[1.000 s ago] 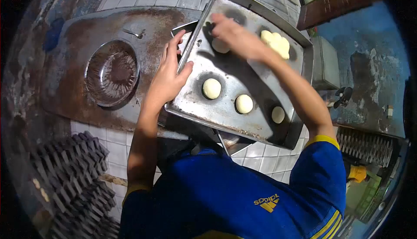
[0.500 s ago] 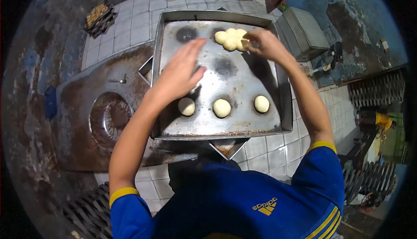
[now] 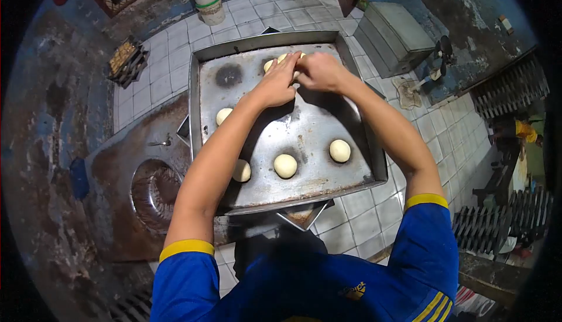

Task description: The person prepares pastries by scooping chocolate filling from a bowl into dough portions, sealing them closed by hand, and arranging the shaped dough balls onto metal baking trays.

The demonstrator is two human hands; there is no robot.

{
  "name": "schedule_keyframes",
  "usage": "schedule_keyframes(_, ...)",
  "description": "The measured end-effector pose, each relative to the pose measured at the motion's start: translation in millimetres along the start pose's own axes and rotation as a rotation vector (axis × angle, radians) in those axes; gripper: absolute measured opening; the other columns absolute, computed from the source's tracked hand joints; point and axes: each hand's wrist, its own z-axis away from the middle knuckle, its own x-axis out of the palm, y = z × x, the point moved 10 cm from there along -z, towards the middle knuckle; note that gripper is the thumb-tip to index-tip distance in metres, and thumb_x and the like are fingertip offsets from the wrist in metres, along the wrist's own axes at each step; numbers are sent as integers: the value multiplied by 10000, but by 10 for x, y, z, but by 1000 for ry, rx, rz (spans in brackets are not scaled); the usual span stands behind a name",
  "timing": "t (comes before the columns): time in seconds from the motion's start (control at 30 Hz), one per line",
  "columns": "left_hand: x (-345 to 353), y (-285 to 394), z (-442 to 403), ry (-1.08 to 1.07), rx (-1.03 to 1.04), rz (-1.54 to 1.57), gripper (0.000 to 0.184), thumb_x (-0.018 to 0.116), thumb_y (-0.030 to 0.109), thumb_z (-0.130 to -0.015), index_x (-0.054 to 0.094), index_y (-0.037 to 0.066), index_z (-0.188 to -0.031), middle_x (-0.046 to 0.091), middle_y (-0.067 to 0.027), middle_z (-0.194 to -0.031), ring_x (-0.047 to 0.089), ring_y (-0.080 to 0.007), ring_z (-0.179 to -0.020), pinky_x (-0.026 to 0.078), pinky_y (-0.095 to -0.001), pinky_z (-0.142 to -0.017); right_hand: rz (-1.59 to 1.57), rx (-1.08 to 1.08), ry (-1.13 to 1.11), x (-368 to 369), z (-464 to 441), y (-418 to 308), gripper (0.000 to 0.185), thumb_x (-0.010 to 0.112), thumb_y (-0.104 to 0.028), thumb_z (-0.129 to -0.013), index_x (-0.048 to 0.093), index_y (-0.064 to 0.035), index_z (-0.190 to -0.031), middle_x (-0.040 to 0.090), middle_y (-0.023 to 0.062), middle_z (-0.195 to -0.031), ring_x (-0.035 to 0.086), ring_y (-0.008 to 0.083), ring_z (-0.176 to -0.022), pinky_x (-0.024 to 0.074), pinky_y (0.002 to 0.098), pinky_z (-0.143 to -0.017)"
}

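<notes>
Metal bowl (image 3: 143,205) sits well out left of both hands, then comes the tray (image 3: 316,129) under them. One dough ball (image 3: 223,116) peeks out left of the left forearm, a second ball (image 3: 241,170) just right of it. Left hand (image 3: 275,85) is pretty flat, thumb apart, fingertips at the dough clump (image 3: 268,66) just ahead. Third ball's (image 3: 285,166) on the body side of the hands. Right hand (image 3: 321,71) is curled up beside the left, can't tell if it's gripping dough. Fourth ball (image 3: 339,150) is bodyward of that. I'd say the step is two-handed work on the clump; next move calls for a gentle touch.
</notes>
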Motion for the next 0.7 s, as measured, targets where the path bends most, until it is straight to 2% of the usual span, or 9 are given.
schedule_keyframes(0.07,2,22,0,-30,14,-31,927,569,13,-740,249,1,-1610,329,-272,-1650,217,-390,-1589,151,-555,-1301,-164,-2,-123,-61,77,85,407,653,-315,-901,720,20,-1123,686,196,-1137,689,392,-971,554,449,-848)
schedule_keyframes(0.2,118,-24,28,-89,76,-239,859,606,94,-796,310,23,-1600,332,-219,-1668,199,-368,-1599,155,-543,-1302,-1111,206,5,-346,685,241,306,630,-253,-894,717,6,-1031,646,61,-1006,613,132,-975,493,297,-852)
schedule_keyframes(0.27,90,-54,20,-120,-21,-145,812,623,150,-808,373,22,-1570,315,-214,-1677,191,-369,-1601,129,-548,-1304,-1287,-141,-404,-555,904,-201,331,635,-264,-910,673,26,-1066,636,34,-979,604,100,-926,480,255,-811)
schedule_keyframes(0.3,-64,53,86,76,17,-13,619,603,234,-913,502,24,-1486,456,-187,-1598,335,-354,-1547,207,-554,-1273,-1277,-135,-403,-711,991,-444,331,635,-264,-910,673,26,-1066,636,34,-979,604,100,-926,480,255,-811)
schedule_keyframes(0.33,-168,248,175,79,27,-6,619,603,234,-913,502,24,-1486,456,-187,-1598,335,-354,-1547,207,-554,-1273,-1248,-35,-222,-903,1127,-677,326,628,-255,-924,677,35,-1064,654,24,-985,609,97,-900,485,248,-816)
schedule_keyframes(0.4,-479,658,414,18,-125,933,514,494,421,-1044,596,60,-1396,557,-131,-1490,474,-301,-1425,343,-517,-1197,-1203,132,-17,-1089,1340,-1043,290,652,-204,-967,676,44,-1114,676,5,-1000,623,90,-886,499,245,-805)
schedule_keyframes(0.47,-698,1086,795,-4,-73,1329,595,326,496,-1122,681,30,-1228,695,-112,-1133,646,-193,-1068,473,-317,-989,-1189,133,141,-1142,1369,-1517,260,706,-146,-981,675,52,-1146,691,19,-1017,636,86,-948,513,251,-850)
schedule_keyframes(0.6,-1558,1218,1966,550,-27,899,579,478,468,-1114,682,-8,-857,639,-28,-717,580,-91,-701,456,-291,-624,-1077,199,441,-973,1262,-2432,226,783,-115,-942,713,46,-1086,733,28,-958,682,89,-905,553,271,-845)
schedule_keyframes(0.7,-1953,926,2958,879,-175,765,579,488,494,-1114,581,55,-747,552,34,-687,475,-54,-656,377,-238,-599,-1221,13,539,-760,1034,-3310,246,768,-120,-943,676,42,-1103,726,54,-952,681,115,-886,539,275,-844)
